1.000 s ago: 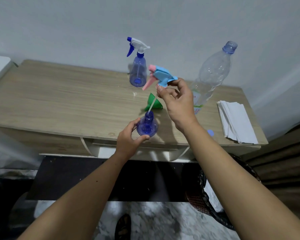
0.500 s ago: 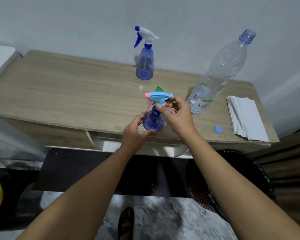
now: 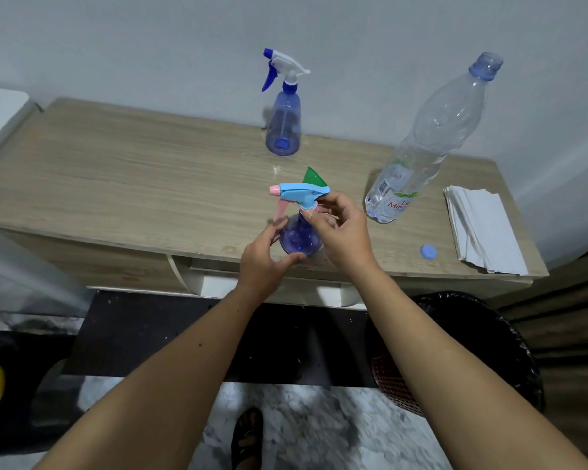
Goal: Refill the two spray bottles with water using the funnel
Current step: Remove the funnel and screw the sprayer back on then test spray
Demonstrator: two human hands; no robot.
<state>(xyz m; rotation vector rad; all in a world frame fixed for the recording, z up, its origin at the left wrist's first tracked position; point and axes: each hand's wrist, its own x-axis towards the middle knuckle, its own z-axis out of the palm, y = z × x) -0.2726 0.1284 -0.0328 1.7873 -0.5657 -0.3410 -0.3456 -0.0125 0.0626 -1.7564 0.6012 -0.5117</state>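
Blue translucent plastic, the round-bodied spray bottle (image 3: pixel 299 237) is standing near the front edge of the light wooden table (image 3: pixel 116 184). The left hand (image 3: pixel 263 262) is curling around its body, gripping it, while the right hand (image 3: pixel 340 232) is pinching the collar under the light-blue and pink trigger head (image 3: pixel 297 193). A green plastic funnel (image 3: pixel 314 178) is lying just behind. The second blue spray bottle with a white and dark-blue trigger (image 3: pixel 283 106) is standing farther back, and a clear uncapped water bottle (image 3: pixel 428 144) is standing to the right.
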